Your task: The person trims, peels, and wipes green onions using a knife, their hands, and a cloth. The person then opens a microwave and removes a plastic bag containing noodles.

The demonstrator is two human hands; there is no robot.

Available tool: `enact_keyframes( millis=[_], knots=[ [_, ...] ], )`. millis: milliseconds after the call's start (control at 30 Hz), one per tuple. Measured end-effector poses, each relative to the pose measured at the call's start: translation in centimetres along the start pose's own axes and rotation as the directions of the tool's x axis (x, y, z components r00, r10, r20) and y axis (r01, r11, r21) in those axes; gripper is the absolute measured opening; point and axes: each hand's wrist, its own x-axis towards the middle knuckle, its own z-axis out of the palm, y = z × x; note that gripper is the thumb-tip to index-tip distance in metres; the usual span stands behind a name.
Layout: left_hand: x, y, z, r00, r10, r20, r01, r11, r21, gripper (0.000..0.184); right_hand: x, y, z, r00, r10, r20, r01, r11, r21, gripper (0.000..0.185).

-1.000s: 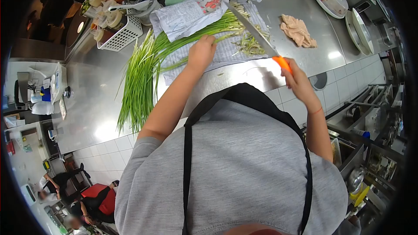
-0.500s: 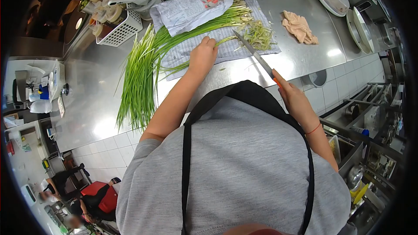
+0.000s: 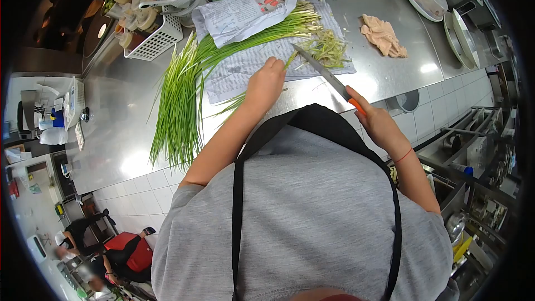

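By the steel table's [image 3: 111,128] front edge, the left grip [image 3: 266,82] holds slender green scallions [image 3: 290,61], the right grip [image 3: 377,124] an orange-handled metal knife [image 3: 329,76].

We've got newspaper [image 3: 228,72] on counter [image 3: 111,128], scallions [image 3: 278,30] on it, 2nd sheet [image 3: 239,17] partly over them. Scallion pile [image 3: 174,111] to L. Trimmings [image 3: 326,50] at newspaper's R end, knife [image 3: 327,77] tip just beside, handle in R hand [image 3: 379,125]. L hand [image 3: 266,82] w/ stalks [image 3: 291,61] at newspaper's front edge. Cloth [image 3: 383,34] R of trimmings, plates [image 3: 452,39] far R. Bottles [image 3: 146,19] in basket [image 3: 156,45], back L.
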Motion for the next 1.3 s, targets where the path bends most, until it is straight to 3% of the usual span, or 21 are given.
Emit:
enact_keyframes(
  millis=[200, 300, 400, 567, 600, 633, 667, 733, 767, 833, 1067, 1133, 1167, 1233, 1300],
  knots=[
    [-0.3, 0.2, 0.1, 1.0, -0.025, 0.014, 0.025, 1.0, -0.011, 0.009, 0.1, 0.2, -0.2, 1.0, -0.022, 0.005, 0.023, 0.999, -0.034, 0.054],
    [0.0, -0.1, -0.2, 0.999, 0.04, 0.0, -0.04, 0.999, 0.004, 0.01, -0.1, -0.4, -1.0, 1.0, -0.014, 0.025, 0.016, 0.997, -0.072, 0.055],
    [0.0, -2.0, -2.8, 0.987, 0.001, -0.161, -0.004, 1.0, -0.014, 0.006, -0.1, -0.4, -1.2, 0.998, 0.012, 0.066, -0.006, 0.996, -0.085, 0.056],
    [-0.8, -4.3, -3.9, 0.978, -0.055, -0.201, 0.037, 0.995, -0.092, 0.009, 0.0, -0.5, -1.7, 0.995, 0.035, 0.095, -0.026, 0.995, -0.098, 0.055],
    [-1.1, -4.8, -3.6, 0.961, -0.272, -0.057, 0.233, 0.901, -0.366, 0.011, 0.0, 0.2, -1.9, 0.998, -0.058, 0.032, 0.058, 0.998, 0.011, 0.054],
    [-1.5, -5.4, -3.4, 0.892, -0.43, 0.138, 0.425, 0.696, -0.579, 0.012, 0.1, 0.7, -2.1, 0.989, -0.145, -0.035, 0.148, 0.982, 0.117, 0.052],
    [-1.7, -5.3, -3.7, 0.888, -0.442, 0.13, 0.43, 0.693, -0.579, 0.012, 0.2, 0.7, -2.7, 0.987, -0.158, -0.027, 0.16, 0.981, 0.114, 0.052],
    [-2.0, -4.7, -4.3, 0.797, -0.525, 0.299, 0.54, 0.396, -0.743, 0.015, 0.2, 0.6, -4.3, 0.997, -0.043, -0.059, 0.057, 0.964, 0.259, 0.051],
    [-2.0, -5.0, -4.2, 0.795, -0.529, 0.297, 0.54, 0.395, -0.743, 0.015, 0.8, 1.5, -4.1, 0.98, -0.119, -0.158, 0.155, 0.957, 0.243, 0.049],
    [-2.0, -5.8, -3.7, 0.776, -0.5, 0.385, 0.571, 0.295, -0.766, 0.018, 2.2, 2.0, -4.8, 0.979, -0.109, -0.173, 0.138, 0.976, 0.167, 0.048],
    [-2.2, -6.8, -3.6, 0.788, -0.469, 0.4, 0.579, 0.341, -0.741, 0.021, 6.4, 6.2, -4.2, 0.959, -0.172, -0.226, 0.203, 0.971, 0.124, 0.045],
    [-2.2, -7.1, -3.7, 0.801, -0.464, 0.378, 0.569, 0.394, -0.721, 0.023, 6.1, 6.9, -4.4, 0.908, -0.297, -0.295, 0.368, 0.903, 0.222, 0.042],
    [-2.1, -7.1, -3.7, 0.8, -0.466, 0.379, 0.571, 0.394, -0.721, 0.023, 5.4, 6.5, -5.0, 0.908, -0.298, -0.293, 0.368, 0.903, 0.223, 0.042],
    [-1.8, -7.0, -3.6, 0.809, -0.546, 0.218, 0.468, 0.375, -0.8, 0.022, 3.8, 5.4, -6.9, 0.999, 0.024, 0.043, -0.039, 0.913, 0.407, 0.042],
    [-1.4, -7.0, -3.4, 0.828, -0.508, 0.238, 0.453, 0.353, -0.819, 0.022, 3.6, 5.7, -6.7, 0.999, 0.003, 0.035, -0.018, 0.895, 0.446, 0.042]
  ],
)
